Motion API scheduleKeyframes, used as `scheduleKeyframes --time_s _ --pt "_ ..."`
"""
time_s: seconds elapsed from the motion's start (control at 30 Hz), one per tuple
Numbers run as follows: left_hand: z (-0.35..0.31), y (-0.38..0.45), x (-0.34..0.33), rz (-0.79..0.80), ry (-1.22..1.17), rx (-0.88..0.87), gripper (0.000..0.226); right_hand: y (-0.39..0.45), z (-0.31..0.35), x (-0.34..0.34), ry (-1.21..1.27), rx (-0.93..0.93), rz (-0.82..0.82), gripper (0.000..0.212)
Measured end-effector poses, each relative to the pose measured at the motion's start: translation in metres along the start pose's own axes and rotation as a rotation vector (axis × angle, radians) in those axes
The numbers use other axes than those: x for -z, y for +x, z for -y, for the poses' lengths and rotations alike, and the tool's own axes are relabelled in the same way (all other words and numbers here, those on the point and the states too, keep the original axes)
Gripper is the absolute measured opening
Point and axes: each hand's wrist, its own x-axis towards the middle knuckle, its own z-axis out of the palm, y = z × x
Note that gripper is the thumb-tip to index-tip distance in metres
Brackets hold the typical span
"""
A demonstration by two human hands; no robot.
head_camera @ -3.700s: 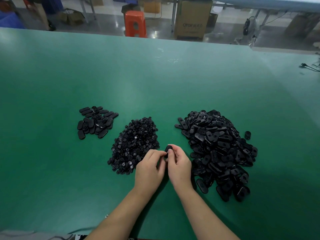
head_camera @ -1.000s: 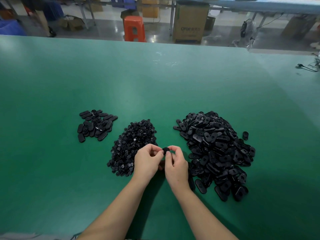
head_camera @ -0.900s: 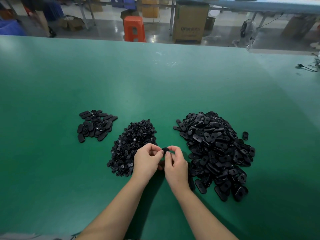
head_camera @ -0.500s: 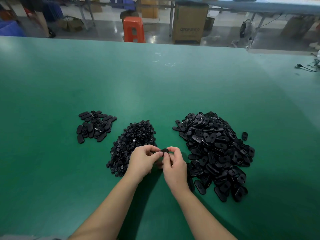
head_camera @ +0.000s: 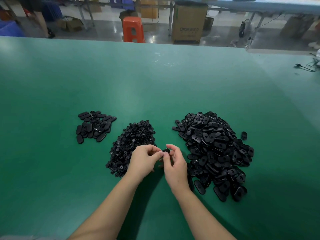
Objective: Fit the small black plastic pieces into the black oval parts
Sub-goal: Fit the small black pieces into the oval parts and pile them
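Workshop: green bench mat [head_camera: 155,84] under you, with an orange stool [head_camera: 133,29] and a cardboard box [head_camera: 189,23] on the floor beyond its far edge at 12 o'clock.
Oval stock: your big heap of black oval parts [head_camera: 214,149] lies at 3 o'clock from your hands, with one stray oval [head_camera: 244,135] just off its right flank.
Small stock: your pile of small black plastic pieces [head_camera: 129,144] sits at 10 o'clock, touching your left knuckles.
Third pile: a smaller group of ovals [head_camera: 94,126] lies further out at 10 o'clock, probably the finished ones.
Left hand: your left hand [head_camera: 144,160] has its fingers curled, fingertips pinching the near-left edge of the held oval [head_camera: 165,150].
Right hand: your right hand [head_camera: 174,163] pinches the same oval from its right side, thumb and forefinger closed on it.
Insert: too hidden between your fingertips to tell whether a small piece is seated yet.
Handling: these parts look light, rigid and glossy, so expect them to slip; grip the oval by its long edges and keep the centre hole free.
Pressing: push the small piece square into the hole; a tilted one may jam or pop away.
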Motion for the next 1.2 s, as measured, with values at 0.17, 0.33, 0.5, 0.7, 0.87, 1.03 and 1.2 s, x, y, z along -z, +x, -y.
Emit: scheduleKeyframes --time_s 0.17,0.33,0.5,0.7,0.87,1.03,1.2 --pt "0.002 0.000 -0.004 0.009 -0.037 0.059 0.007 0.001 -0.001 0.000 -0.025 0.003 -0.004 0.022" --pt "0.003 -0.001 -0.006 0.006 -0.077 0.069 0.007 0.002 -0.002 -0.002 -0.014 -0.001 -0.020 0.022" --pt "0.005 0.000 -0.006 0.009 -0.077 0.078 0.004 0.002 -0.003 -0.002 -0.033 0.009 -0.022 0.021" --pt "0.007 0.002 -0.006 0.001 -0.083 0.093 0.003 0.001 -0.003 -0.003 -0.049 0.020 -0.017 0.019" --pt "0.007 0.003 -0.008 -0.003 -0.107 0.110 0.005 0.003 -0.005 -0.002 -0.053 0.023 -0.033 0.019" --pt "0.008 0.002 -0.013 -0.004 -0.143 0.124 0.005 0.003 -0.007 0.000 -0.066 0.011 -0.023 0.019" --pt "0.008 0.000 -0.015 -0.017 -0.166 0.133 0.007 0.002 -0.007 0.000 -0.061 0.007 -0.012 0.021"
